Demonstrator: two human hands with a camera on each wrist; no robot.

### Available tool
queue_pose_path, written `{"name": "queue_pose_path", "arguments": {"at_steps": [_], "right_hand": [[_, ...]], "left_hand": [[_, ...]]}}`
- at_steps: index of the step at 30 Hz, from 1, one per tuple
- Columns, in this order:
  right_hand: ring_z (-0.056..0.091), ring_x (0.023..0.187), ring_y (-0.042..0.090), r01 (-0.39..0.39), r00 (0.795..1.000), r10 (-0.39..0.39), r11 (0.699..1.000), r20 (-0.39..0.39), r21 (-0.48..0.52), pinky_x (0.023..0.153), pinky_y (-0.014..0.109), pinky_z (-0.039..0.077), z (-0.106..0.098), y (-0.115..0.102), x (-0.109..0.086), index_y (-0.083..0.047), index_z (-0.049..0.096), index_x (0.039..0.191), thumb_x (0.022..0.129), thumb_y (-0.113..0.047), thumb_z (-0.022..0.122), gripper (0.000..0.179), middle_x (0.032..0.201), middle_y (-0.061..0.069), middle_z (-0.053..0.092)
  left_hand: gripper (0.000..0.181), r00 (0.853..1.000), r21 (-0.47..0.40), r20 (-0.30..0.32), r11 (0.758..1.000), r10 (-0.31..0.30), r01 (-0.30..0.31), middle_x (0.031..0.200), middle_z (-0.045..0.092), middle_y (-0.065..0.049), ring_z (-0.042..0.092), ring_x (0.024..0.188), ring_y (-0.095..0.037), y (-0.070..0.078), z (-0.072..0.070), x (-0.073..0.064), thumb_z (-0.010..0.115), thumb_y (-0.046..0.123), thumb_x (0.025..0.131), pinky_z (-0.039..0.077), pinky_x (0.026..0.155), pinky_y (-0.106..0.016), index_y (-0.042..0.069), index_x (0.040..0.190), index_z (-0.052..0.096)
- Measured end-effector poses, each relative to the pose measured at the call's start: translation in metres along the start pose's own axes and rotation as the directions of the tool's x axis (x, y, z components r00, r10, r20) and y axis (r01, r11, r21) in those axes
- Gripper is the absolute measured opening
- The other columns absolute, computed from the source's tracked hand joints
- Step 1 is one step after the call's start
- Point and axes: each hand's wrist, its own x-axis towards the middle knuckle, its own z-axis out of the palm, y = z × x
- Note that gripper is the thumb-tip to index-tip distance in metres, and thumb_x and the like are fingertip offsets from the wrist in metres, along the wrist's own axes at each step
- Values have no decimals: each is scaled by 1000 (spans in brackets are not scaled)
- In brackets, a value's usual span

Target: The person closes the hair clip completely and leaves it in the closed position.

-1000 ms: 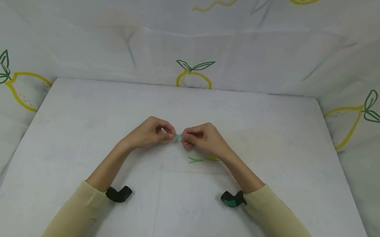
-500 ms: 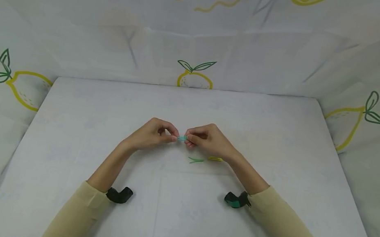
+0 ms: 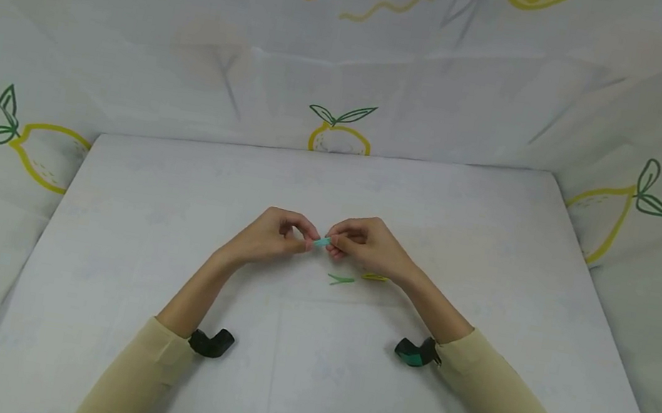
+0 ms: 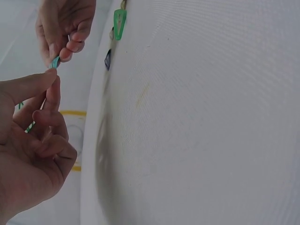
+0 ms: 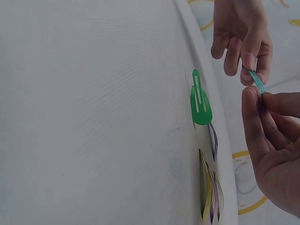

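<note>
A teal snap hair clip (image 3: 322, 242) is held in the air between both hands, above the middle of the white table. My left hand (image 3: 271, 234) pinches one end of it between thumb and index finger. The other end is pinched by my right hand (image 3: 371, 247). In the right wrist view the teal clip (image 5: 256, 82) looks slim and slightly bowed; the fingertips cover its ends. Below the hands, a green snap hair clip (image 5: 201, 105) lies on the table with its two parts spread apart. Beside it, close to my right wrist, is a yellow clip (image 3: 375, 277).
Several thin clips in yellow and pink (image 5: 208, 192) lie together behind the green clip in the right wrist view. The white table (image 3: 279, 371) is backed by a white curtain (image 3: 152, 63) printed with lemons. A black wrist mount (image 3: 212, 343) sits at each cuff.
Both hands have shifted slightly right with the teal clip between them. More of the teal clip shows than a second ago, and its angle has turned a little. The green and yellow clips stay put.
</note>
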Motion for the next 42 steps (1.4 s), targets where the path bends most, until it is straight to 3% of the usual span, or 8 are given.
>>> {"name": "queue_pose_path", "arguments": {"at_steps": [4, 12, 20, 31, 42], "right_hand": [[81, 92, 36, 0, 1000, 0, 1000, -13, 5, 84, 32, 65, -1, 3, 0, 3, 76, 115, 107, -5, 64, 16, 100, 17, 81], [80, 91, 42, 22, 999, -21, 999, -39, 26, 83, 37, 65, -5, 3, -5, -1, 76, 117, 106, -5, 66, 16, 97, 19, 82], [80, 88, 37, -6, 999, 6, 1000, -44, 6, 69, 27, 58, -10, 6, -11, -3, 78, 116, 103, -6, 68, 16, 97, 17, 83], [80, 88, 36, 8, 999, -9, 1000, -42, -6, 74, 25, 60, -14, 12, -17, 0, 77, 118, 99, -9, 77, 21, 99, 20, 81], [81, 87, 27, -45, 997, 45, 999, -58, -2, 77, 25, 64, -14, 15, -23, 1, 77, 115, 98, -11, 79, 21, 100, 21, 80]], "left_hand": [[13, 1000, -2, 0, 1000, 15, -15, 100, 76, -11, 42, 55, -7, 1, 2, 0, 81, 6, 92, 36, 58, -22, 8, 106, 82], [13, 999, 10, -15, 999, 38, -38, 96, 77, -9, 42, 55, -7, 2, 6, 2, 84, 6, 91, 37, 57, -21, 8, 103, 81], [9, 998, 33, -42, 998, 45, -44, 95, 78, -8, 42, 56, -7, 3, 9, 3, 85, 11, 92, 36, 58, -21, 11, 101, 81], [7, 997, 68, -67, 997, 35, -30, 93, 80, -8, 42, 57, -9, 6, 14, 3, 85, 15, 93, 36, 56, -22, 11, 98, 82], [8, 998, 66, -54, 998, 21, -18, 93, 78, -8, 43, 57, -10, 4, 20, 5, 85, 17, 93, 36, 56, -22, 10, 98, 83]]}}
